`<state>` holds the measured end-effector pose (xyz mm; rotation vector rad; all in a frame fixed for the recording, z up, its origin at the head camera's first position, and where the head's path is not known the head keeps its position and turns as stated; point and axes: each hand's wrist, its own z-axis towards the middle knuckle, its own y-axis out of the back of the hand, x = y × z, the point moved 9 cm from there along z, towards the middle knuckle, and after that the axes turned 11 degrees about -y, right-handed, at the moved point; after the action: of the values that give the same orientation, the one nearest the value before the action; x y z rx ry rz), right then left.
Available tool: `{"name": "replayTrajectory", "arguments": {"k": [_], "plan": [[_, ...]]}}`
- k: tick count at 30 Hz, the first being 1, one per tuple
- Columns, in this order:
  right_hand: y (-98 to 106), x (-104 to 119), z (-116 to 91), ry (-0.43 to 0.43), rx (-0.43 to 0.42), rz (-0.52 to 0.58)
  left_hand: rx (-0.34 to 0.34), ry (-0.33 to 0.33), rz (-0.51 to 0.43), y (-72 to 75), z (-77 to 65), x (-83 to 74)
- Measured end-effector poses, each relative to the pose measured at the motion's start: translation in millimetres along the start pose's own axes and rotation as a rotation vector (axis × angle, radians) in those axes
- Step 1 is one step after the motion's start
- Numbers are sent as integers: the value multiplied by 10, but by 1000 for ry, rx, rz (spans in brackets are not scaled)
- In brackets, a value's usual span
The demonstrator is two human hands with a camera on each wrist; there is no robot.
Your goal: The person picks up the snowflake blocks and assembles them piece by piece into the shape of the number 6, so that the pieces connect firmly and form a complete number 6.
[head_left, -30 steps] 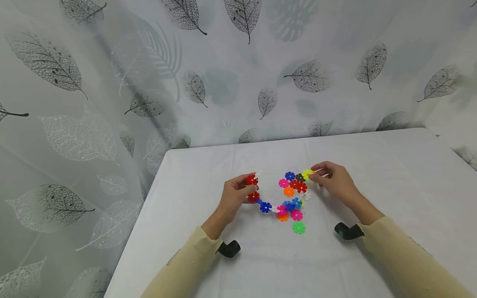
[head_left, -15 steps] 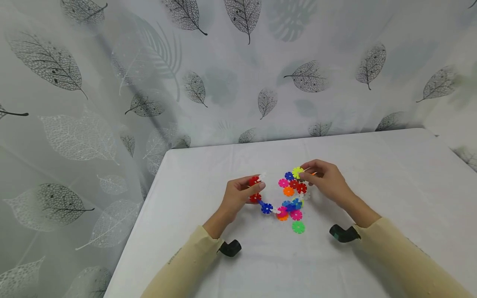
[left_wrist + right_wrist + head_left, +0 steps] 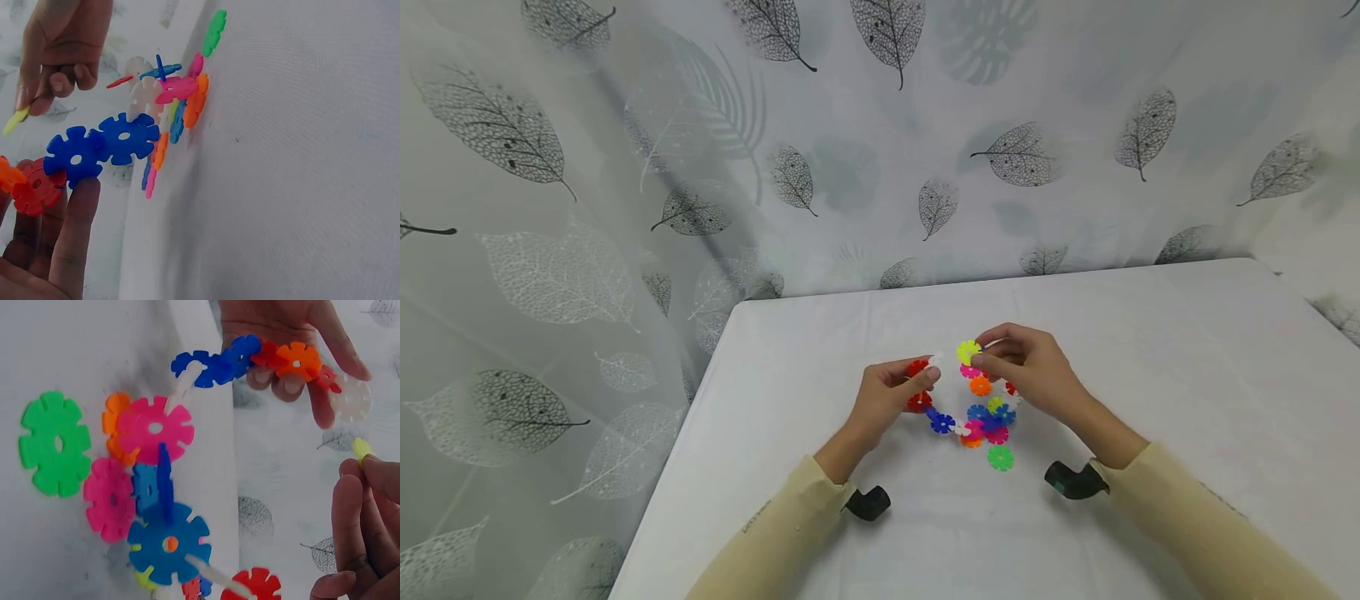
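My left hand [image 3: 880, 400] grips one end of a chain of interlocking snowflake discs, around its red disc [image 3: 919, 402] and orange disc [image 3: 297, 361]. A white disc [image 3: 351, 399] sticks out at that end, past the fingertips. From the hand the chain runs through blue discs [image 3: 100, 147] down to a pink disc [image 3: 156, 428] and further blue, white and red ones. My right hand [image 3: 1030, 362] pinches a single yellow disc [image 3: 968, 352] between thumb and fingers, a short gap from the white disc.
Loose discs lie on the white-covered table [image 3: 1187, 358], among them a green one [image 3: 1001, 457] at the front and an orange one [image 3: 981, 385]. Black curved pieces [image 3: 868, 503] stick out by both sleeves. A leaf-patterned curtain [image 3: 865, 167] hangs behind the table.
My right hand has carried the yellow disc leftward from beyond the loose discs toward the chain's white end. My left hand has shifted slightly right with the chain.
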<state>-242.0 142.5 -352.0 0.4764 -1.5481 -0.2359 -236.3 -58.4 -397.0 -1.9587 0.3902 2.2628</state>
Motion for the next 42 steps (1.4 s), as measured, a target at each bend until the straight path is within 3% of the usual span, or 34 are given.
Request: {"name": "replayTrajectory", "arguments": {"k": [9,23,31,42], "plan": [[-17,121,-39,41,-24,51,24,-35,23,-45,-5,-41],[-44,159,-67,70,-29,104,36,-33,27,-65,-13,-36],[-45,136,-77,77,-62,93,49,-46,26,-82,-9,-59],[-78,151,-121,149,-108,66,71,-41,46,-101,2,-60]]}}
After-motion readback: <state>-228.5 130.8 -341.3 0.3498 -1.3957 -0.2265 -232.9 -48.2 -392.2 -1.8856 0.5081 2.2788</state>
